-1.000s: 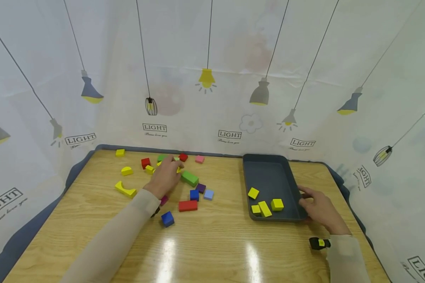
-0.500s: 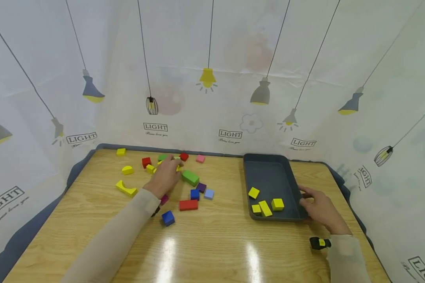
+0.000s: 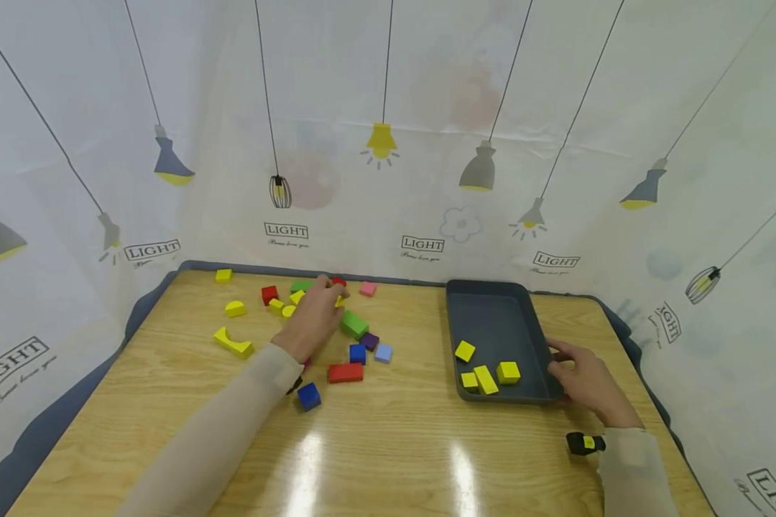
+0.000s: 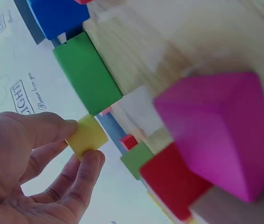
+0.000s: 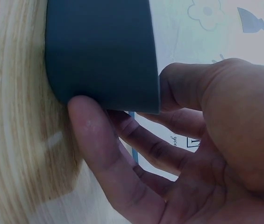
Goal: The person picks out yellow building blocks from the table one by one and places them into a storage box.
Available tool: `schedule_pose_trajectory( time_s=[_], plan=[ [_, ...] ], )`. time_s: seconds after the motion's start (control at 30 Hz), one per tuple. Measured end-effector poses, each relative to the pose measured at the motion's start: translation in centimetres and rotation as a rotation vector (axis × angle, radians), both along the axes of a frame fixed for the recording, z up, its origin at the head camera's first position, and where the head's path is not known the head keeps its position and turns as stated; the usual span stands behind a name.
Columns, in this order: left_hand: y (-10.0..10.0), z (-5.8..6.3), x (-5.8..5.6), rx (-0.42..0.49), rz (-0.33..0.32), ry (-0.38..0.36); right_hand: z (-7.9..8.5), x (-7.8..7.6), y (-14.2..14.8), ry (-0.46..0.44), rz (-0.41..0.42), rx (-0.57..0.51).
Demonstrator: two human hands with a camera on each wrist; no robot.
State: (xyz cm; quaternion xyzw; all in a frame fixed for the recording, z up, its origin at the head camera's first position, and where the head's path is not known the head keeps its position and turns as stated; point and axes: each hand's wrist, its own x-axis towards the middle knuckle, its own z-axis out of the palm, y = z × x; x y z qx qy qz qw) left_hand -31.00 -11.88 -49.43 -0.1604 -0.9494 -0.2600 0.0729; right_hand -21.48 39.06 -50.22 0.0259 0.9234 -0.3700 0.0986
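Note:
My left hand (image 3: pixel 312 322) is over the cluster of coloured blocks at the left. In the left wrist view, its thumb and fingertips pinch a small yellow block with a rounded side (image 4: pixel 88 136). A green block (image 4: pixel 89 73) and a large-looking magenta block (image 4: pixel 220 126) appear close by in that view. At the right, my right hand (image 3: pixel 587 382) holds the side of the dark grey tray (image 3: pixel 491 312), with the thumb at its rim and a finger low against its outer wall. Several yellow blocks (image 3: pixel 508 373) lie in the tray's near part.
Around the left hand lie a yellow arch block (image 3: pixel 233 345), a red block (image 3: pixel 345 373), blue blocks (image 3: pixel 309 396), a green block (image 3: pixel 354 324) and a pink block (image 3: pixel 368 289). Behind the wooden table (image 3: pixel 394 445) hangs a lamp-printed curtain (image 3: pixel 336 179).
My left hand has shifted slightly to the right, uncovering more yellow blocks to its left. The right hand and the tray stay in place.

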Motion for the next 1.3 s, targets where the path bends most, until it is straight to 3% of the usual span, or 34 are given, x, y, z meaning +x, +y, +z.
schedule_pose_trajectory(
  time_s=[0.27,0.6,0.97,1.3],
  plan=[
    [2.1,1.1,0.6,0.025,-0.002,-0.024,0.0,-0.1,0.0,0.004,-0.003,0.014],
    [6.8,2.3,1.2,0.032,-0.108,-0.015,-0.1,-0.3,0.2,-0.008,-0.010,0.019],
    [12.0,2.4,2.0,-0.021,-0.229,0.020,-0.4,-0.1,0.3,-0.002,0.004,0.011],
    [15.8,2.2,3.4,-0.058,-0.284,0.032,-0.1,-0.2,0.1,0.001,0.004,0.029]
  ],
)
